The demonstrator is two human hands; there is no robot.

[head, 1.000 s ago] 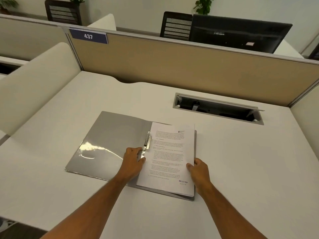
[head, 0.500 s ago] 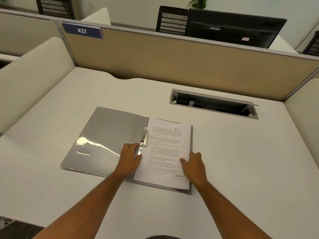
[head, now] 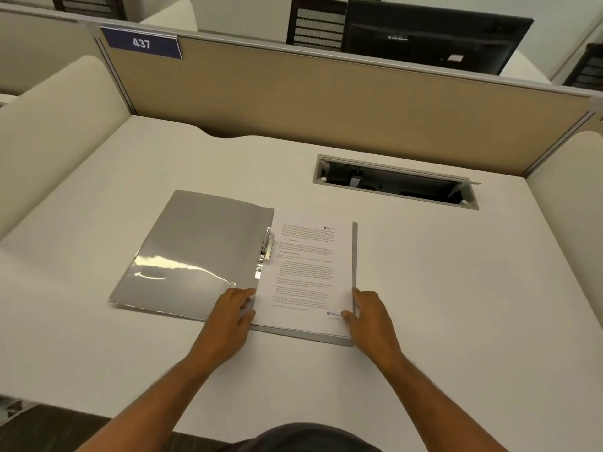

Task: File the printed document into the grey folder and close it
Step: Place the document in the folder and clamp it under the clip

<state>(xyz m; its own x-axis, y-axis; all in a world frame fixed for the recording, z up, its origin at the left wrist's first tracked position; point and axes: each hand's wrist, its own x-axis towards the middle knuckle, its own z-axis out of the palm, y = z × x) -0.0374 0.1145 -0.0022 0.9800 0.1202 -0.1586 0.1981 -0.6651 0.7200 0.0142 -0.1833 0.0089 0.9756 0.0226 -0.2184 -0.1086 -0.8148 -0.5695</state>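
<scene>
The grey folder (head: 199,249) lies open on the white desk, its glossy left cover flat. The printed document (head: 306,272) rests on the folder's right half, squared to its edges. A metal clip (head: 265,251) sits along the spine at the paper's left edge. My left hand (head: 233,309) presses at the document's lower left corner, fingers on the paper's edge. My right hand (head: 367,313) holds the lower right corner, thumb on the sheet.
A cable tray slot (head: 396,182) with its lid raised is sunk in the desk (head: 456,288) behind the folder. A tan partition (head: 326,102) with a "437" sign (head: 141,43) runs across the back. Cream side panels flank the desk. A monitor (head: 430,34) stands beyond.
My left hand slid down from the clip to the document's lower left corner. My right hand shifted to the right edge. The paper now lies squarer on the folder.
</scene>
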